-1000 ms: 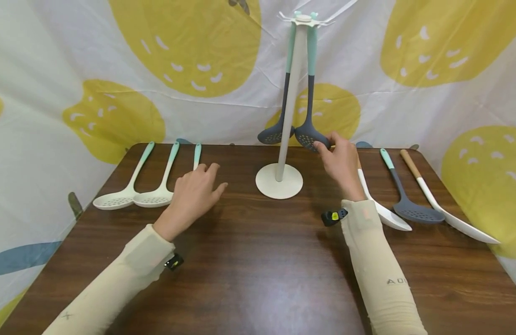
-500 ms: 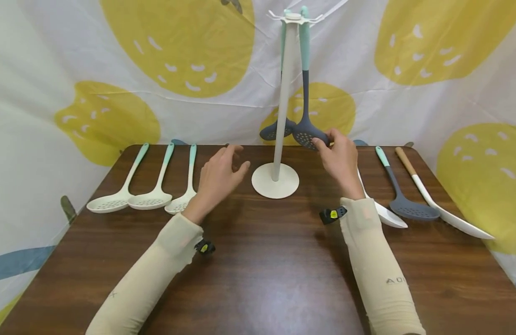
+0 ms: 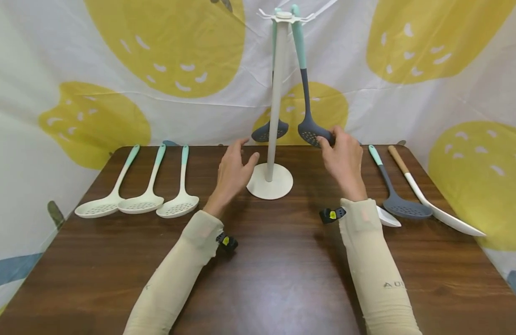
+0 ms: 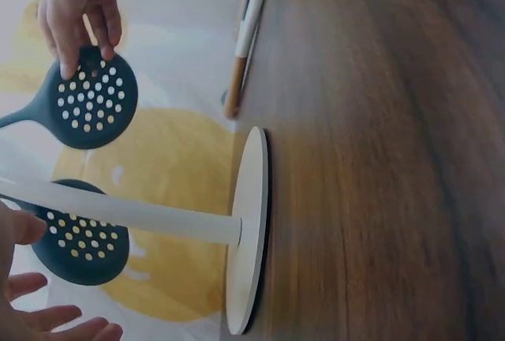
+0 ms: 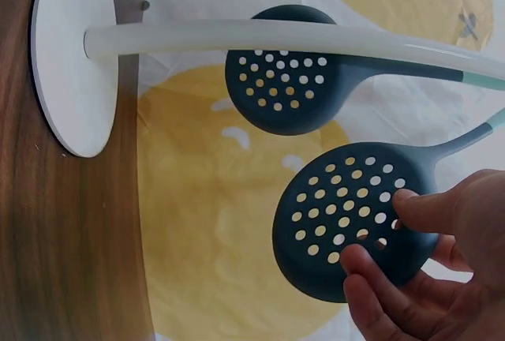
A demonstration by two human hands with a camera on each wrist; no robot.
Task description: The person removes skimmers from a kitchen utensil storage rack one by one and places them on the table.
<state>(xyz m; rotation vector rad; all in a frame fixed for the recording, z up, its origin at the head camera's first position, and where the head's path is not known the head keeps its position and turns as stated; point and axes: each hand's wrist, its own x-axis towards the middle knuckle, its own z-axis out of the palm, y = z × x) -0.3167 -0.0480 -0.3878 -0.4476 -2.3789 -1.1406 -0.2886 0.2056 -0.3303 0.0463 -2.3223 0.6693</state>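
A white stand [image 3: 275,107] with a round base rises near the table's back edge. My right hand [image 3: 345,163] pinches the bowl of a dark skimmer [image 3: 309,126] between thumb and fingers. Its mint handle reaches up to the hooks at the top and leans outward; whether it still hangs on its hook I cannot tell. Behind the pole hangs a second dark skimmer [image 3: 262,134], partly covered by it. Left of the pole, my left hand [image 3: 234,172] hovers with spread, loosely bent fingers and holds nothing. In the left wrist view, its fingers appear near the second skimmer [image 4: 87,258].
Several utensils lie on the brown table [image 3: 274,279]. Three white skimmers [image 3: 178,204] with mint handles lie at the left. At the right are a dark skimmer [image 3: 406,207], a white utensil with a wooden handle [image 3: 454,221] and another white piece [image 3: 389,217], mostly behind my forearm.
My left hand has moved right, from above the white skimmers to beside the pole. The skimmer in my right hand has swung right, away from the pole. The head view has shifted slightly.
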